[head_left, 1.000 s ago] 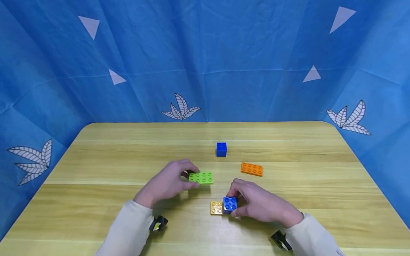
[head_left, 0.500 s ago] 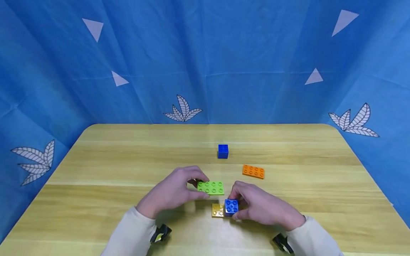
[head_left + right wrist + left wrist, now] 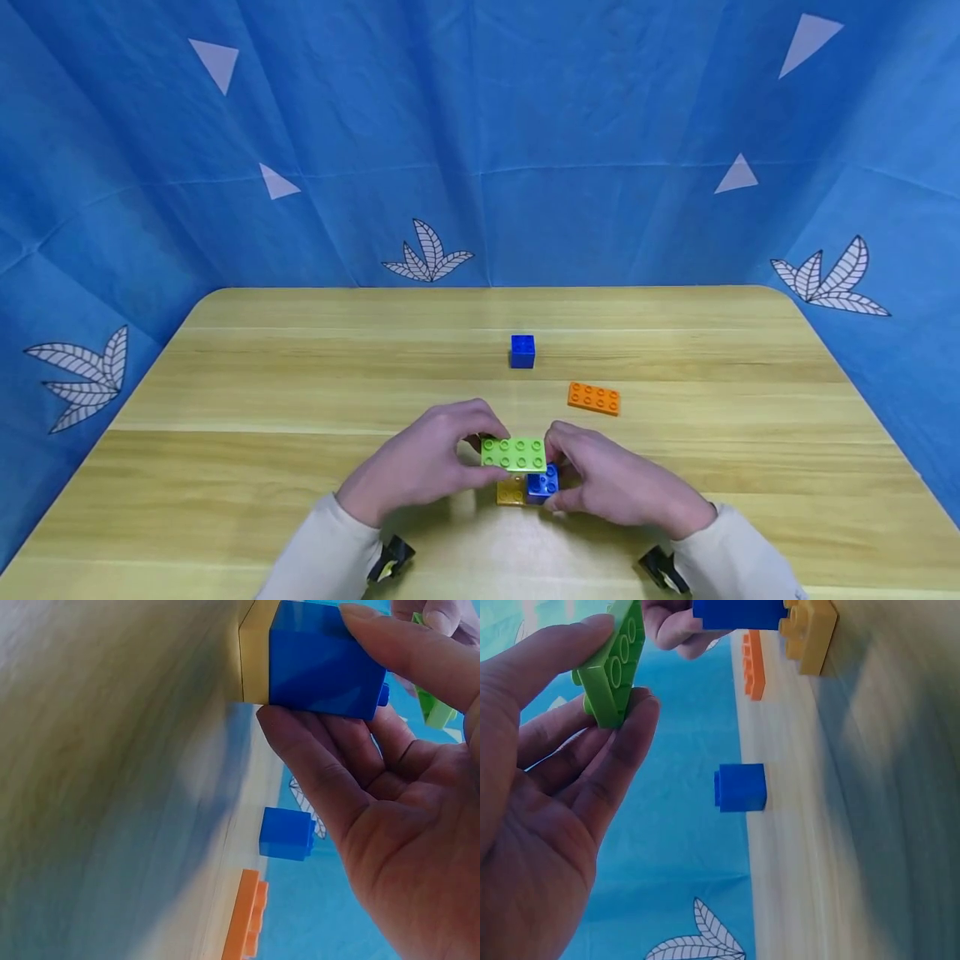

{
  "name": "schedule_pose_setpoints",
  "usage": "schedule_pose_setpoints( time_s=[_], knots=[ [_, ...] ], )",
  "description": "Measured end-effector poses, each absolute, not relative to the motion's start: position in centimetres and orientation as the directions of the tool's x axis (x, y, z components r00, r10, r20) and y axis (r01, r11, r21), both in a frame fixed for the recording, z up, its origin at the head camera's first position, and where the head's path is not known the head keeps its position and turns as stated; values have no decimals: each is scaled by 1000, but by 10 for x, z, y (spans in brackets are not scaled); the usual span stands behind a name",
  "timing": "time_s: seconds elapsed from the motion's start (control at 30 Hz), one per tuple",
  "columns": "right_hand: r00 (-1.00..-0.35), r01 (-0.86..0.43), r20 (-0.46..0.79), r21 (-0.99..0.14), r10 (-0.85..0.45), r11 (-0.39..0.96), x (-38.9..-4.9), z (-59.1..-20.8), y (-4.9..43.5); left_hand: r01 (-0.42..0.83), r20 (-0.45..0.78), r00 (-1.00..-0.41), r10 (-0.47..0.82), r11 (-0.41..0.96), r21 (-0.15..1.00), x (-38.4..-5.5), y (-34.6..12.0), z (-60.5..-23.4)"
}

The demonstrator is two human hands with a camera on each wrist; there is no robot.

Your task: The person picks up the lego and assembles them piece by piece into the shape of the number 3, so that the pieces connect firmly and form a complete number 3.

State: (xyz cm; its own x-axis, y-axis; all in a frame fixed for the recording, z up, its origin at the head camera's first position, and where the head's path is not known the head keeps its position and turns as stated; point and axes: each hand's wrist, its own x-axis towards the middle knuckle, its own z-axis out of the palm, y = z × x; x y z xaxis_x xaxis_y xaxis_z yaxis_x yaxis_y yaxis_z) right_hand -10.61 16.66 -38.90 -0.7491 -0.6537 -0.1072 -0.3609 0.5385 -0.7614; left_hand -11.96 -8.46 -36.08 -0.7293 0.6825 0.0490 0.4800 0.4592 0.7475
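Note:
My left hand pinches a flat green building brick at its left end, thumb at the near side and fingers at the far side. It is in the air, apart from the bricks below; its hollow underside shows in the left wrist view. A blue brick sits on the right part of a flat yellow brick, whose left studs are bare. My right hand holds that blue brick between thumb and fingers. In the right wrist view the yellow brick lies against the tabletop under the blue one.
Farther back on the wooden table stands another blue brick. A flat orange brick lies to its right, beyond my right hand. A blue patterned cloth hangs behind the table and along its sides.
My left hand has carried the green brick to the right and nearer, until it hangs over the yellow and blue bricks. My right hand stays in place on the blue brick.

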Motion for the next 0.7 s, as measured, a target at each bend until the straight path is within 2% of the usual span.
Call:
schedule_pose_setpoints(
  time_s=[0.37, 0.7],
  knots=[
    [-758, -373, -98, -745, -644, 553, -105, -390, 166, 537, 44, -681, 731, 458, 708, -117, -73, -369],
    [-767, -391, -97, -712, -634, 582, -104, -390, 166, 555, 11, -687, 727, 514, 654, -116, -68, -375]
  ],
)
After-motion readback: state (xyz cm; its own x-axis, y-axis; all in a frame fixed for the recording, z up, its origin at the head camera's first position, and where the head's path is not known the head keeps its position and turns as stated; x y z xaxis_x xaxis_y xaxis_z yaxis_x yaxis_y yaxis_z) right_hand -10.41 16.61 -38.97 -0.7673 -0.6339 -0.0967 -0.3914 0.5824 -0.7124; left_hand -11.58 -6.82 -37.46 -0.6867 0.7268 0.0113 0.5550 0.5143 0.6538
